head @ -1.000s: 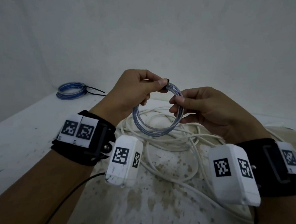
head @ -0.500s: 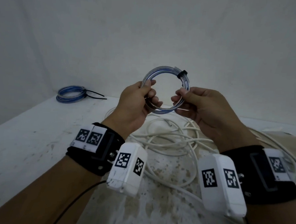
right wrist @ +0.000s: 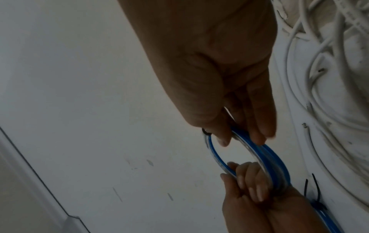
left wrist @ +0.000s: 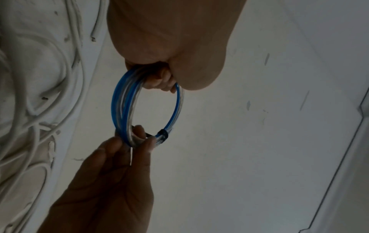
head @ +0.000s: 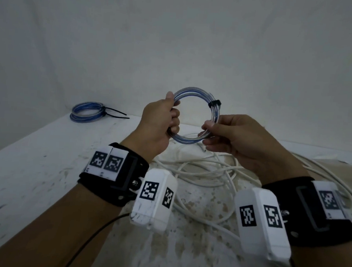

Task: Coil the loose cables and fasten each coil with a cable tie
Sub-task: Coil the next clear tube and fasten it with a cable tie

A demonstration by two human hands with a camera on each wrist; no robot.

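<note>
White cable tangle (head: 199, 169) under both hands; bare tabletop (head: 36, 167) left, seemingly up to tied coil (head: 86, 113).

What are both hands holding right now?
Left hand: grips the blue cable coil, fingers curled round it.
Right hand: pinches the same coil below its black cable tie.

You have no readable words, brand names or numbers anywhere in these views. The only signs are black-and-white square code markers: two side by side on your left wristband (head: 108, 162), two on the white camera housing below your left wrist (head: 154, 199), two on the white housing below your right wrist (head: 261, 217), and one, blurred, on your right wristband (head: 329, 200). They carry patterns only, no letters.
</note>
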